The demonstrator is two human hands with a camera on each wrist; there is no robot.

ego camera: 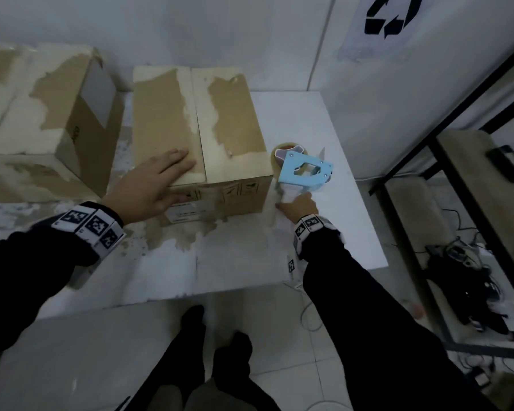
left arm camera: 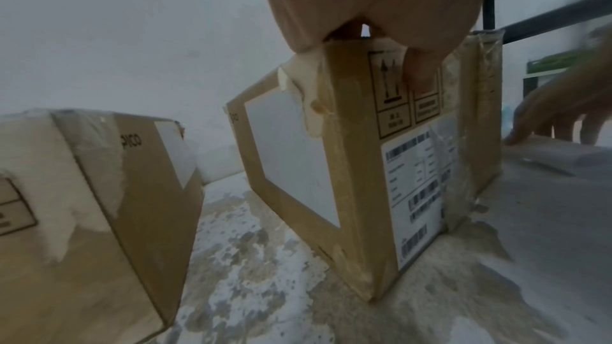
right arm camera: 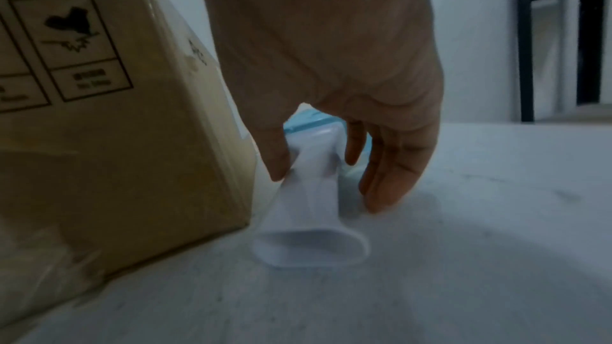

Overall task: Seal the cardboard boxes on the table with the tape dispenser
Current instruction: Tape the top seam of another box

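A closed cardboard box (ego camera: 196, 123) stands mid-table, its top flaps meeting along a centre seam. My left hand (ego camera: 152, 185) lies flat on its near left top, fingers straight, thumb (left arm camera: 420, 72) down the front face. A light blue tape dispenser (ego camera: 304, 172) with a roll of clear tape lies on the table just right of the box. My right hand (ego camera: 298, 204) holds its white handle (right arm camera: 308, 205), thumb (right arm camera: 278, 164) on one side and fingers (right arm camera: 390, 179) on the other. A second box (ego camera: 42, 114) sits at the far left.
The white table (ego camera: 235, 262) has worn brown patches and ends close to the right of the dispenser. A black metal shelf frame (ego camera: 457, 143) stands to the right, with cables (ego camera: 463, 277) on the floor under it. The wall is right behind the boxes.
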